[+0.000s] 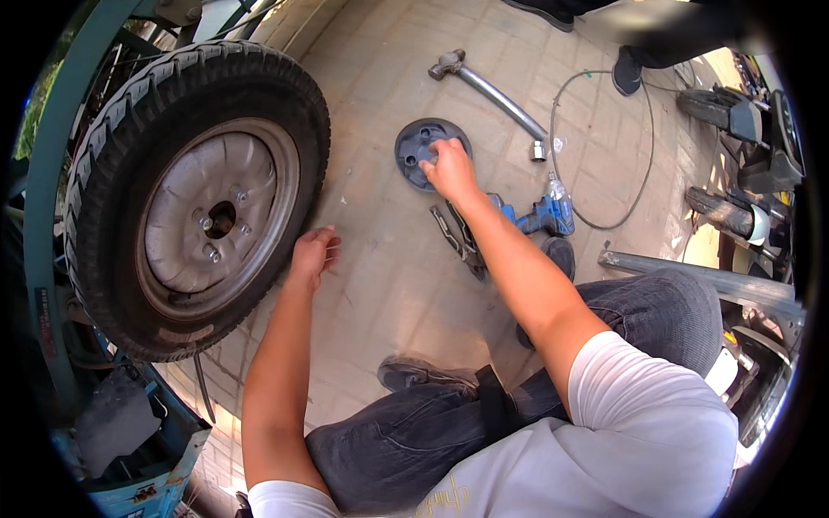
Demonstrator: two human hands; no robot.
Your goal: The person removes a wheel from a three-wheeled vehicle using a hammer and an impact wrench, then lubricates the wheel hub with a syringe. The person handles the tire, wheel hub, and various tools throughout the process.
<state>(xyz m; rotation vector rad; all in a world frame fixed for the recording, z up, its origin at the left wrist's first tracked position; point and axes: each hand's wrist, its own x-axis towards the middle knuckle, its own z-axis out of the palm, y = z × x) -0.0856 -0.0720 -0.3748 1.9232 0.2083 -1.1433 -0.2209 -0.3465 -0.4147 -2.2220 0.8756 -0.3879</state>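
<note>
A round dark grey disc (409, 170) with several recesses, perhaps a wheel cover or parts dish, lies on the paving. Over its right part is my right hand (451, 167), thumb and fingers pinched together. Whatever may be between those fingertips is too small to make out. My left hand (315, 257) hovers beside the tyre's lower right edge, fingers loosely curled and apart, holding nothing I can see. The wheel (199, 203) stands upright at the left, mounted on a frame. Several shiny studs or nuts (212, 252) surround its dark centre hole.
Beyond the disc lies a hammer (447, 63) beside a metal bar with a socket end (538, 150). A blue power wrench (546, 214) and locking pliers (462, 240) lie near my right forearm. A cable (641, 192) loops to the right. Another person's shoe (627, 72) shows at top right.
</note>
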